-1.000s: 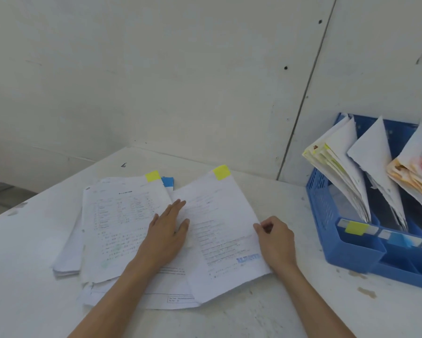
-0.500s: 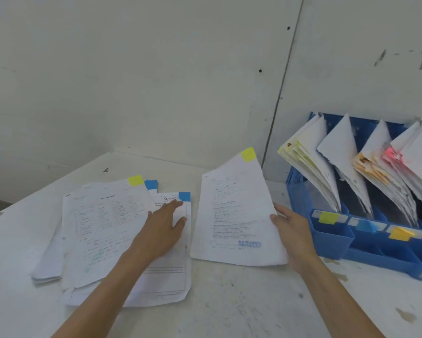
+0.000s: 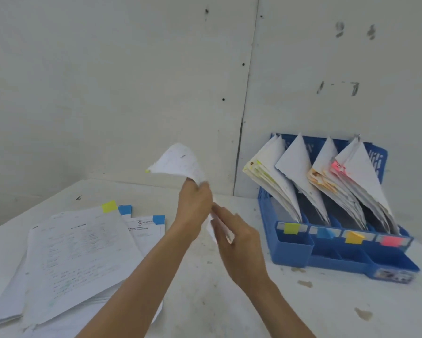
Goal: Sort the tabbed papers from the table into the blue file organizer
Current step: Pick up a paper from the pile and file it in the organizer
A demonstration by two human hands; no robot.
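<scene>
A yellow-tabbed paper [image 3: 178, 162] is lifted above the table, curled over so its tab points left. My left hand [image 3: 194, 208] grips it from below near the middle. My right hand [image 3: 236, 237] pinches its lower edge just beneath. The blue file organizer [image 3: 336, 254] stands at the right against the wall, its four slots full of leaning papers and marked yellow, blue, orange and pink along the front. A stack of tabbed papers [image 3: 78, 254] lies on the table at the left, with yellow and blue tabs showing at its far edge.
The white table [image 3: 229, 308] carries a few stains near the organizer. A white panelled wall [image 3: 132, 81] closes off the back. A small clear box [image 3: 395, 275] sits in the organizer's front right corner.
The yellow-tabbed paper has risen off the table and curled over. My left hand left the stack and took hold of the paper. The view has shifted right toward the organizer.
</scene>
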